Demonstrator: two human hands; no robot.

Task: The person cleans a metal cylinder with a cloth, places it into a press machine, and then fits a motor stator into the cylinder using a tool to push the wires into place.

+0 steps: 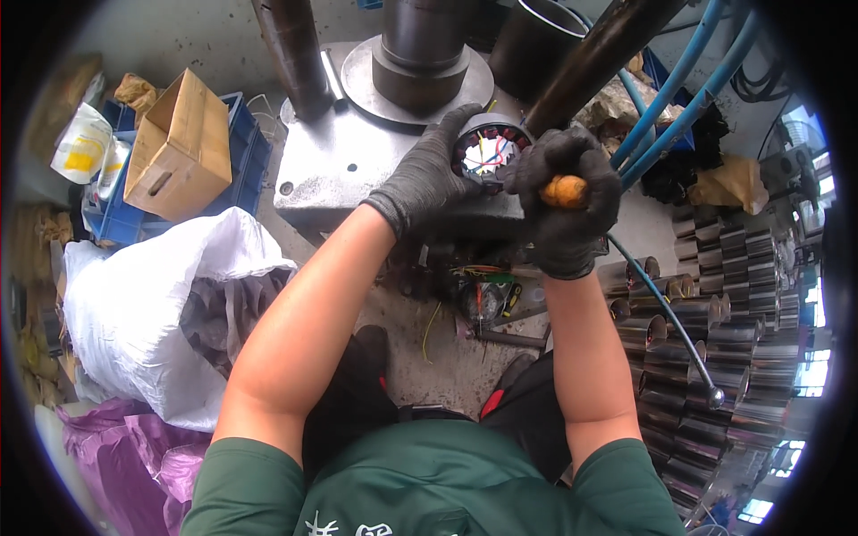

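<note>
My left hand (429, 174), in a dark work glove, grips the left side of a motor stator (498, 121), a metal ring with dark red windings inside. Red, blue, yellow and white wires (485, 154) cross its opening. The stator is held over the front edge of a metal machine plate (326, 170). Close against its right side, my gloved right hand (576, 228) is closed round a tool with an orange handle (565, 190). Its working end is hidden by the glove and the stator.
A machine ram (420, 67) and thick posts (295, 58) rise behind the plate. Blue hoses (666, 112) hang at right, above stacked metal cylinders (679, 357). A ball-ended lever (715, 397) juts out there. At left are a cardboard box (192, 134) and a white sack (152, 313).
</note>
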